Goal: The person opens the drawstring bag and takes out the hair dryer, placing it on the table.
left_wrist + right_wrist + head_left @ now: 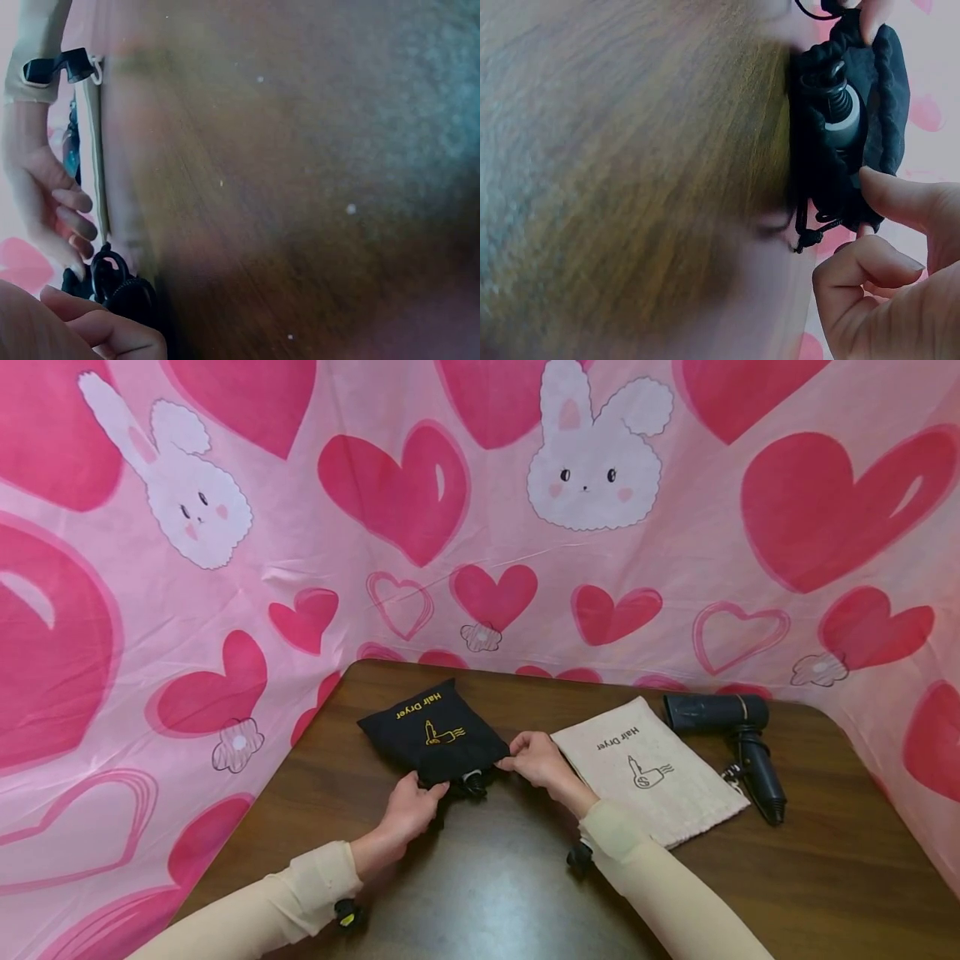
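Note:
A black drawstring bag (427, 735), printed with yellow "Hair Dryer" lettering and a dryer picture, lies with its mouth toward me. At the near left of the mouth my left hand (408, 812) pinches the cloth. My right hand (542, 763) grips the mouth's right corner between thumb and fingers, the thumb (892, 195) lying over the rim. Between the hands the mouth gapes. A dark handle end with a pale grey ring (845, 124) and a ribbed cord sleeve shows inside; the rest is hidden by the cloth. Black cord loops (109, 274) bunch at the mouth.
To the right, a cream drawstring bag (648, 772) with the same print in black lies flat, partly under my right forearm. Beyond it a black hair dryer (712, 713) lies on the brown wooden table (495, 893). A pink heart-and-rabbit cloth (517, 543) hangs behind the table.

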Demonstrator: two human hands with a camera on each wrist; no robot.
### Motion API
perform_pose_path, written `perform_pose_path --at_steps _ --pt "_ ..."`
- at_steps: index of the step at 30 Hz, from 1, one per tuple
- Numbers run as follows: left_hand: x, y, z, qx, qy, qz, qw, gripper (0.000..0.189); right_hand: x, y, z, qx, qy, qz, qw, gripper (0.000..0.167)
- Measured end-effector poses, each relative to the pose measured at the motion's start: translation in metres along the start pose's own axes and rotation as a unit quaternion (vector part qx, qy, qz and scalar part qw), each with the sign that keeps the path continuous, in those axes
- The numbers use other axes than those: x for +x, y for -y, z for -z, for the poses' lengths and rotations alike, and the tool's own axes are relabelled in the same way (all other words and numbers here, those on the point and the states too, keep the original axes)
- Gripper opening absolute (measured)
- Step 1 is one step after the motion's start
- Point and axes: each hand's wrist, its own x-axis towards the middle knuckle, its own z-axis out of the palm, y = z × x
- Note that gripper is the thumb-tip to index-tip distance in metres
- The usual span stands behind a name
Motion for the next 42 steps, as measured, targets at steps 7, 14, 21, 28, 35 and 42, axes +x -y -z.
perform_pose_path --at_steps 7,14,21,28,35,42 --pt "-0.002 0.0 0.0 0.012 -0.002 -0.001 0.9999 0.032 0.002 -0.001 -0.001 -0.003 -0.01 -0.004 0.9999 0.022" --pt "-0.004 0.001 0.002 0.01 0.011 0.004 0.9999 0.023 0.0 0.0 -0.001 -0.003 -0.022 -0.013 0.9997 0.02" --pt "-0.001 0.007 0.004 -0.001 0.013 0.011 0.9999 0.027 -0.002 0.001 0.001 0.02 -0.014 -0.01 0.9997 0.018" --pt "-0.001 0.001 0.01 0.018 0.042 0.035 0.9983 0.035 -0.003 0.0 0.001 -0.011 0.004 -0.014 0.9998 0.022" --pt "0.002 -0.009 0.017 0.047 0.078 0.039 0.9951 0.048 -0.002 -0.001 -0.001 -0.036 0.009 -0.003 0.9993 0.024" --pt "0.004 -0.007 0.017 0.043 0.085 0.032 0.995 0.032 -0.003 0.001 -0.003 -0.049 0.001 0.014 0.9987 0.017"
